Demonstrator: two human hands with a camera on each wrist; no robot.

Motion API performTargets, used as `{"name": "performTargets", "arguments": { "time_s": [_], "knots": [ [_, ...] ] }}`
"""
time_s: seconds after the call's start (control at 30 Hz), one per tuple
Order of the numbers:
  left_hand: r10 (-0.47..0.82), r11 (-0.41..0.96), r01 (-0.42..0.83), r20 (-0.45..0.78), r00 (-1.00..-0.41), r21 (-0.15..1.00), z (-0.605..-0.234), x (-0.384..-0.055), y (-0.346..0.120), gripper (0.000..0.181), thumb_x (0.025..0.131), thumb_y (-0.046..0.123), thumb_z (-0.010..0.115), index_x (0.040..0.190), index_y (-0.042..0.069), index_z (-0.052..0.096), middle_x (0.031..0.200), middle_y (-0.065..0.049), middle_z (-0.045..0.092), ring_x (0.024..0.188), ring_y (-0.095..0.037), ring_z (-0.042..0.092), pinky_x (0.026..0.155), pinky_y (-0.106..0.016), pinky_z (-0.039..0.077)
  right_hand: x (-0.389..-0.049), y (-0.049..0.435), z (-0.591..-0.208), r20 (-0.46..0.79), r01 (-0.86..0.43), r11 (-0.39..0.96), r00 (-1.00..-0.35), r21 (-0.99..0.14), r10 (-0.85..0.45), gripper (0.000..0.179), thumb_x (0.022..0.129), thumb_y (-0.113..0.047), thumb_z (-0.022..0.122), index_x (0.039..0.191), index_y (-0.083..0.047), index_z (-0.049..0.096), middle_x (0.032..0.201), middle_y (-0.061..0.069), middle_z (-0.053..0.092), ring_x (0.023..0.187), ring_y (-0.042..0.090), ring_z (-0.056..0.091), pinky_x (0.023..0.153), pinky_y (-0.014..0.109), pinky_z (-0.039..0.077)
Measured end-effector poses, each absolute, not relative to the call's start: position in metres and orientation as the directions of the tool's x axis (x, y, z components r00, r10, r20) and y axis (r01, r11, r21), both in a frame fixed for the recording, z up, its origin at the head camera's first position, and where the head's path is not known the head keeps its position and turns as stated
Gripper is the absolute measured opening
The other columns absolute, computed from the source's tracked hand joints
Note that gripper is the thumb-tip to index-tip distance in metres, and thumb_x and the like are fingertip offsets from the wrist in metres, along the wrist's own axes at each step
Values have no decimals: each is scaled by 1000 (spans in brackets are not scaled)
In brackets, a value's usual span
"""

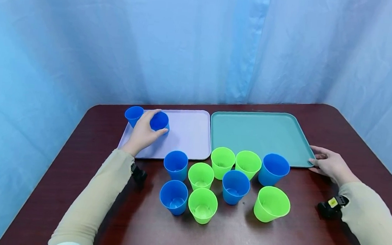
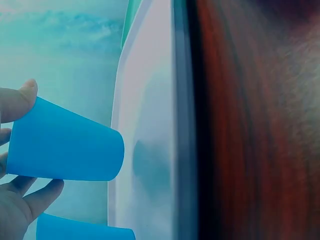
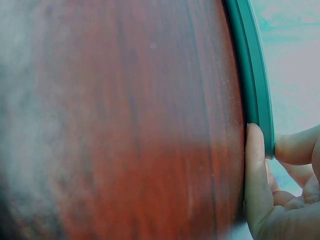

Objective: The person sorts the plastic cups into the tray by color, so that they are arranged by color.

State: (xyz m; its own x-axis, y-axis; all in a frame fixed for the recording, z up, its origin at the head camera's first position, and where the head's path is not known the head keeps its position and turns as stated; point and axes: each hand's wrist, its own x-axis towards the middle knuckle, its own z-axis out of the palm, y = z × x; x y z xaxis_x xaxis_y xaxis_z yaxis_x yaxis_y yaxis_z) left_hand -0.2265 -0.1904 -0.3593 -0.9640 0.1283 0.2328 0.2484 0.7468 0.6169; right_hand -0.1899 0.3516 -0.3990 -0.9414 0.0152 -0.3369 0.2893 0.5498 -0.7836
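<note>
Left of centre in the head view, the left hand (image 1: 143, 131) grips a blue cup (image 1: 159, 121) above the lilac tray (image 1: 190, 133). The left wrist view suggests placing, calling for lowering, then release. At the right wrist view's lower right, the right hand (image 3: 285, 212) pinches the green tray (image 3: 256, 75).

Bright head view, soft shadows and glare across tabletop (image 1: 227, 239)

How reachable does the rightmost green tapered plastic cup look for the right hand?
Probably yes: only bare tabletop shows between the right hand and that cup, though it may need to release the teal rectangular tray it grips.
</note>
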Motion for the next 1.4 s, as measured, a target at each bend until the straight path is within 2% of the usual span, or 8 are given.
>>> {"name": "performTargets", "arguments": {
  "time_s": [0.4, 0.7, 1.17, 1.4],
  "knots": [
    [112, 764, 197, 174, -978, 614, -358, -245, -195, 68, 87, 26, 69, 144, 8, 36, 147, -16, 38, 136, -34, 34, 108, -51, 34, -193, 351, -398, -327, 284, 558, -945, -780, 25, 61, 98, -6, 46, 149, 2, 12, 133, 38, 26, 72, -8, 54, 71, 23, 57],
    [111, 764, 163, 123, -986, 624, -358, -253, -195, 68, 89, 26, 67, 146, 9, 34, 147, -16, 36, 136, -34, 34, 108, -52, 34, -192, 350, -397, -323, 281, 553, -946, -784, 24, 61, 98, -6, 46, 149, 2, 14, 128, 36, 32, 72, -8, 56, 70, 24, 57],
    [60, 771, 21, -39, -997, 636, -347, -265, -204, 69, 92, 35, 60, 149, 12, 28, 152, -17, 29, 139, -38, 28, 109, -57, 30, -189, 350, -396, -321, 281, 554, -947, -784, 27, 61, 98, -7, 46, 149, 1, 14, 129, 36, 30, 72, -7, 56, 70, 24, 57],
    [70, 767, 10, -67, -995, 641, -344, -269, -201, 71, 92, 37, 60, 149, 12, 26, 153, -15, 28, 140, -37, 26, 109, -57, 29, -189, 349, -394, -326, 287, 552, -945, -783, 30, 61, 98, -7, 46, 150, 0, 14, 129, 35, 31, 72, -7, 56, 71, 24, 57]
  ]
}}
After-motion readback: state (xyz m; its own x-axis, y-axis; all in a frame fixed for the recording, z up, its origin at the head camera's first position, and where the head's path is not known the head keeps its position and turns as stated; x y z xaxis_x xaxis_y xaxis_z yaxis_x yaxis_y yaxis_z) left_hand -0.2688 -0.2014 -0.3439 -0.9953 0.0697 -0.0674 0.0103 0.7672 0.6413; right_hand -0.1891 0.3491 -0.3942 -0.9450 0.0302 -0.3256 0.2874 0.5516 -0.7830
